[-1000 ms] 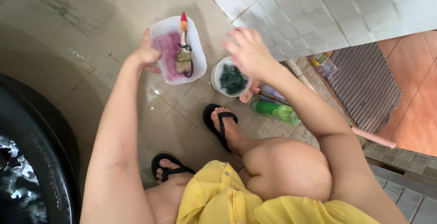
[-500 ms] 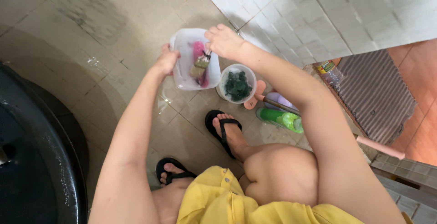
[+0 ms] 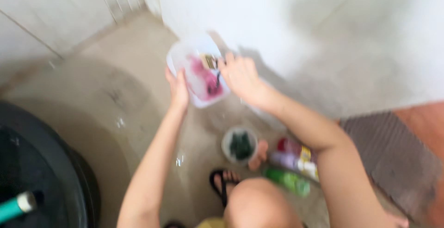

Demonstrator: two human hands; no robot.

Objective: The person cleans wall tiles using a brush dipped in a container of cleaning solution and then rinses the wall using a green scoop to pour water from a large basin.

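The view is blurred by motion. My left hand (image 3: 178,88) grips the near left rim of a white plastic container (image 3: 184,54), which is raised off the floor and tilted towards me. Pink liquid (image 3: 203,81) lies inside it. A paintbrush (image 3: 210,62) with a tan ferrule rests in the container, and my right hand (image 3: 240,77) closes on its handle at the container's right rim. The blur hides the exact finger positions.
A small round white cup (image 3: 239,144) with dark green contents stands on the tiled floor by my sandalled foot (image 3: 224,181). A green bottle (image 3: 287,181) and other bottles lie to its right. A black tub (image 3: 51,163) with a teal hose (image 3: 16,206) sits left, a ribbed mat (image 3: 393,158) right.
My right hand reached over and took the brush. Both hands then lifted the container from the floor, and my head swung so the view shifted up towards the wall.
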